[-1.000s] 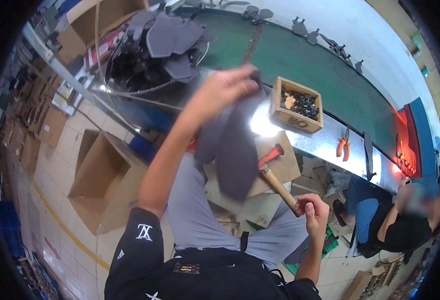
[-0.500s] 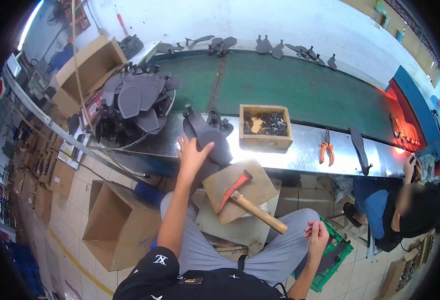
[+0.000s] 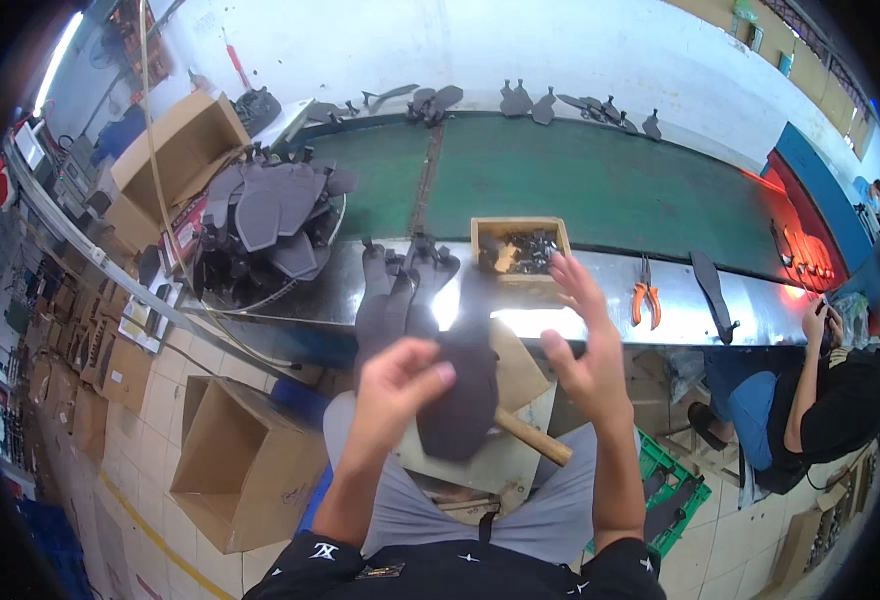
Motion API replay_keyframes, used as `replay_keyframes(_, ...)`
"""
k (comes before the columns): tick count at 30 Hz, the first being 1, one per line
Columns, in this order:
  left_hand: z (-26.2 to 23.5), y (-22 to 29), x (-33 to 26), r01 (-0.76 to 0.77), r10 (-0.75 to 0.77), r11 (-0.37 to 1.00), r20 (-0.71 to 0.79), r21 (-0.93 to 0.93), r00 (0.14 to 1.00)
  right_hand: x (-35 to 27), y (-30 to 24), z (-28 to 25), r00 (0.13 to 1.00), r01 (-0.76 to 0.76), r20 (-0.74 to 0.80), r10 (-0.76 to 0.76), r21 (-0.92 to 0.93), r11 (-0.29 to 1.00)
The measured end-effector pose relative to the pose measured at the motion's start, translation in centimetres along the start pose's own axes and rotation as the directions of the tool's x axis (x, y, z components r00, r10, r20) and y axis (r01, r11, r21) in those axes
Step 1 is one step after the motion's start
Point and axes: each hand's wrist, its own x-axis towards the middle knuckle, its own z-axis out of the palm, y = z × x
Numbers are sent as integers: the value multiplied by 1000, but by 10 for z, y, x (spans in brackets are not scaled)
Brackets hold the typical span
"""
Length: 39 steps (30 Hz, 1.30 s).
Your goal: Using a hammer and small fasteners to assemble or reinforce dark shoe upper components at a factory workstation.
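Left hand (image 3: pixel 400 385) pinched dark sole (image 3: pixel 463 385) at its left edge, above lap. Right hand (image 3: pixel 580 345) open, fingers spread, just right of sole, not touching. Hammer (image 3: pixel 532 437) under sole.

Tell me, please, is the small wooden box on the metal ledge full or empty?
Partly full: the wooden box is open-topped, with dark small pieces and one tan piece inside. What they are is too small to tell.

Two hands are raised: the left hand (image 3: pixel 400 385) and the right hand (image 3: pixel 578 335). One wooden box (image 3: pixel 520 252) of small parts, one pair of orange pliers (image 3: pixel 645 300), one hammer (image 3: pixel 532 437), two open cardboard boxes (image 3: pixel 245 465) (image 3: pixel 175 155), one seated person (image 3: pixel 825 395) at right
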Motion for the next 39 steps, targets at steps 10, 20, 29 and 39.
replay_keyframes(10, 7, 30, -91, 16, 253, 918, 616, -397, 746, -63, -61, -9, 854, -519, 484, 190, 774, 362)
replay_keyframes(20, 25, 35, -79, -151, 507, 825, 595, -545, 623, -80, -67, 2, 904, -428, 425, 54, 898, 103)
replay_keyframes(29, 9, 24, -91, -121, 366, 902, 583, -415, 726, -80, -63, -7, 867, -498, 476, 146, 827, 260)
replay_keyframes(39, 15, 33, -87, 59, 127, 963, 634, -265, 763, -88, -43, -6, 853, -502, 439, 282, 837, 217)
